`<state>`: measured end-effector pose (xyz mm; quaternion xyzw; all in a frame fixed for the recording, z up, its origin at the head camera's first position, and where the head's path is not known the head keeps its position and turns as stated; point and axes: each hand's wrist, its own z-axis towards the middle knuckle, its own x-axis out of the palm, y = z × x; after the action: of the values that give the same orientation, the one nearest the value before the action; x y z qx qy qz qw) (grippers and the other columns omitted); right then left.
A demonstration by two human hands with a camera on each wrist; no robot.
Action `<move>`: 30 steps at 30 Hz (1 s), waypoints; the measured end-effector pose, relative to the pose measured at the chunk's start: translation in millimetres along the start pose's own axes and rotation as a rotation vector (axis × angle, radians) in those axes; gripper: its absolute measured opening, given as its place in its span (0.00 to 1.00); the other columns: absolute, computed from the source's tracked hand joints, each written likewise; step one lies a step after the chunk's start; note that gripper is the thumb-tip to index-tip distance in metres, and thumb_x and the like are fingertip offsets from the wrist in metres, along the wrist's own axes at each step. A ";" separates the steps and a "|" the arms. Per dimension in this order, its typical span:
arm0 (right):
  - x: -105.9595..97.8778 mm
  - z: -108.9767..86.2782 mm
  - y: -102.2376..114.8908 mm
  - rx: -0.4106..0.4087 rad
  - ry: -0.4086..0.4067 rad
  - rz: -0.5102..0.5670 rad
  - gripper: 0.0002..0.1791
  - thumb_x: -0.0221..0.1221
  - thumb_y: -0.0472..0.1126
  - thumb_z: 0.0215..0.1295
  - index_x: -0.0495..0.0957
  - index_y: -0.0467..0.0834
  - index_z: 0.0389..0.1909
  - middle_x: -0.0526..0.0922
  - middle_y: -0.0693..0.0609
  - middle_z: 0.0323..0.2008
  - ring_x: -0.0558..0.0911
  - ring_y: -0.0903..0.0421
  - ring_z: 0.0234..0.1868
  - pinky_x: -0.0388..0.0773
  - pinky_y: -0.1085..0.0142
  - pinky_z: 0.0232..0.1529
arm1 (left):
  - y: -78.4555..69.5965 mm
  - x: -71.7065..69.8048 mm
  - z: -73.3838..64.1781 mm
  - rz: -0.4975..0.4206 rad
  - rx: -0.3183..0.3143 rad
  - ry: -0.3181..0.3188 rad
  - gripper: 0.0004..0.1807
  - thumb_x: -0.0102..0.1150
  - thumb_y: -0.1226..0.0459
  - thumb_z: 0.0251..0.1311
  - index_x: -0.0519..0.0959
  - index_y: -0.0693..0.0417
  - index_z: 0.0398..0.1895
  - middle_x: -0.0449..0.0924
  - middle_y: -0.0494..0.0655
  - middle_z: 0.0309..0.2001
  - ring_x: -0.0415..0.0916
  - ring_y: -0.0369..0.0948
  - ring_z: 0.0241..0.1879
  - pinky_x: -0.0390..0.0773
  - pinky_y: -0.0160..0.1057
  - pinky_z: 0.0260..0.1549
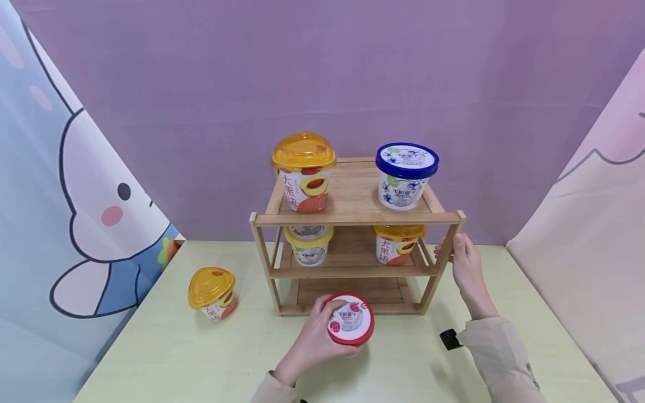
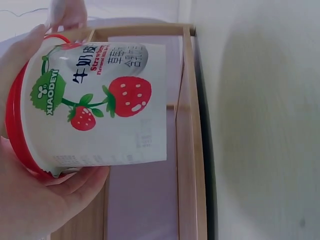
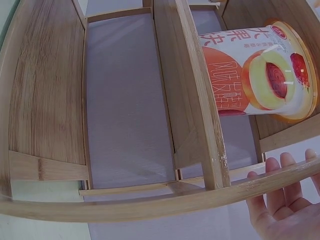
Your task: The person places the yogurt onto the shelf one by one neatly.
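Observation:
My left hand [image 1: 314, 338] grips a white ice-cream-style tub with a red lid [image 1: 351, 318], raised in front of the rack's lowest shelf. Strawberries are printed on the side of this tub [image 2: 107, 107], which is tipped sideways in the left wrist view. At the right side of the three-tier wooden rack [image 1: 353, 217], my right hand [image 1: 468, 266] holds the front upright. Its fingertips [image 3: 273, 165] show past the post in the right wrist view. Nearby on the middle shelf stands an orange-lidded peach cup [image 1: 395, 246].
Another orange-lidded cup [image 1: 304, 173] and a blue-lidded tub [image 1: 405, 176] stand on the top shelf. A yellow-lidded tub [image 1: 309, 249] is on the middle shelf, left. One more orange-lidded cup [image 1: 213, 294] rests tilted on the table left of the rack. A purple backdrop [image 1: 211, 112] hangs behind.

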<state>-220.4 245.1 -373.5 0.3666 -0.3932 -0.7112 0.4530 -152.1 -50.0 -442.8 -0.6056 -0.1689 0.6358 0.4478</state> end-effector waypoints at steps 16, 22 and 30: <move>1.1 -0.1 0.4 0.006 -0.012 0.022 0.16 0.33 0.50 0.69 0.69 0.52 0.31 0.76 0.61 0.25 0.77 0.67 0.29 0.71 0.76 0.34 | -13.2 35.9 38.7 -0.037 -0.060 0.050 0.46 0.71 0.45 0.29 0.63 0.43 0.58 0.57 0.46 0.56 0.62 0.44 0.51 0.70 0.47 0.45; 0.7 0.3 -0.8 -0.001 -0.009 0.010 0.16 0.33 0.50 0.69 0.68 0.52 0.31 0.75 0.61 0.25 0.77 0.67 0.29 0.71 0.77 0.34 | -16.7 47.0 47.7 -0.039 -0.069 0.056 0.47 0.71 0.44 0.29 0.62 0.45 0.58 0.58 0.45 0.53 0.63 0.43 0.49 0.70 0.45 0.44; 0.8 1.1 -3.0 -0.007 -0.014 0.010 0.18 0.33 0.50 0.69 0.68 0.46 0.31 0.76 0.56 0.25 0.77 0.66 0.28 0.73 0.74 0.33 | -18.6 59.5 60.2 -0.021 -0.081 0.055 0.46 0.70 0.45 0.32 0.61 0.44 0.59 0.58 0.46 0.54 0.62 0.43 0.50 0.71 0.44 0.45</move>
<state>-222.7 245.4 -375.8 0.3581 -0.3959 -0.7127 0.4550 -192.8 25.8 -452.9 -0.6387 -0.1885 0.6066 0.4342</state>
